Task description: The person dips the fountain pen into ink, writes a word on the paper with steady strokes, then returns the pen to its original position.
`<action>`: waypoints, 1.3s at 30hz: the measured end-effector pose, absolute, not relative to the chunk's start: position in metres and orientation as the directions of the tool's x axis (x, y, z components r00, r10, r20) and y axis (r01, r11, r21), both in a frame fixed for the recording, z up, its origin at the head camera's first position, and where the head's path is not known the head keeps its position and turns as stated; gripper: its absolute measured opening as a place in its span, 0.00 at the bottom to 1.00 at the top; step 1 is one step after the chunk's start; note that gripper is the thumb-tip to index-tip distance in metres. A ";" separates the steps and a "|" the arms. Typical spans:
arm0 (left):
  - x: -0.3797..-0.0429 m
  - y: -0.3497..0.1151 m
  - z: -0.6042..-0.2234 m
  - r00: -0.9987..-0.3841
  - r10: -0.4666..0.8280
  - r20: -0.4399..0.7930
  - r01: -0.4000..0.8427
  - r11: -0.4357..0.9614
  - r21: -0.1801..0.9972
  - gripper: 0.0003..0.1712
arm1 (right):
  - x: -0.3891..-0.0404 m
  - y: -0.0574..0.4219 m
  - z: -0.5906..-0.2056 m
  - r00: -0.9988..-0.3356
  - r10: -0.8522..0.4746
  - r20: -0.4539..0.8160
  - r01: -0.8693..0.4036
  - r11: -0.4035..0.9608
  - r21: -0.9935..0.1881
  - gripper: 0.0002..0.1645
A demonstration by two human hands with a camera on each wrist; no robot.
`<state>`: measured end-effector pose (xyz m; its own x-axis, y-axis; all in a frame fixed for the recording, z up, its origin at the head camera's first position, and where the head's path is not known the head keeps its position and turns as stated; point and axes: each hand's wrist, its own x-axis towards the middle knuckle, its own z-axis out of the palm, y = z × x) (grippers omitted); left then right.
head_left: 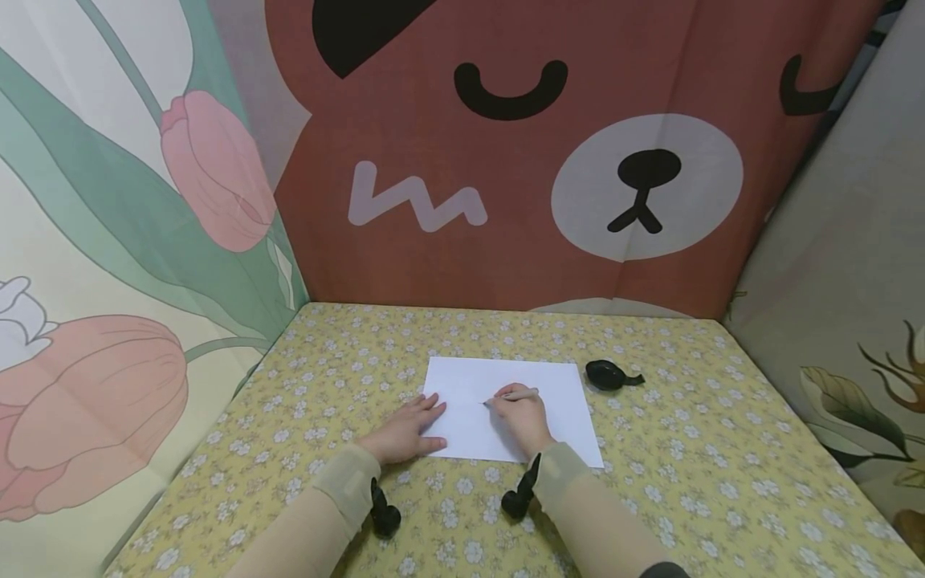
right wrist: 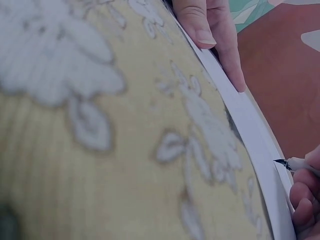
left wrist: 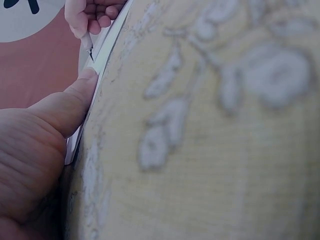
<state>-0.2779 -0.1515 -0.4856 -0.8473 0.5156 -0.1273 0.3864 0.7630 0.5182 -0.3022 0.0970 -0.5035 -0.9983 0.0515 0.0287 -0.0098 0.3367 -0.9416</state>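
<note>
floral cloth [head_left: 253, 433], rectangular paper [head_left: 470, 425], slim pen [head_left: 522, 394]

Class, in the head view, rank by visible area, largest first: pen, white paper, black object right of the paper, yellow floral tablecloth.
1. Yellow floral tablecloth
2. White paper
3. Black object
4. Pen, close to the black object in length but much thinner

White paper [head_left: 466, 425], yellow white-flowered tablecloth [head_left: 686, 449]

Yellow floral tablecloth [head_left: 686, 449], reddish-brown bear backdrop [head_left: 520, 265]; tulip-print hanging [head_left: 108, 185] at left, plant-print cloth [head_left: 831, 265] at right
</note>
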 end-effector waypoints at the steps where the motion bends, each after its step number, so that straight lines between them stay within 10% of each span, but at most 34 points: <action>1: -0.278 -0.152 -0.485 -0.847 0.516 -0.130 0.386 0.763 0.518 0.42 | -0.302 0.097 -0.503 -0.998 0.060 0.031 -0.008 0.340 -0.940 0.06; 39: -0.277 -0.152 -0.484 -0.847 0.516 -0.126 0.389 0.764 0.515 0.42 | -0.299 0.112 -0.502 -0.993 0.115 0.035 0.010 0.367 -0.930 0.07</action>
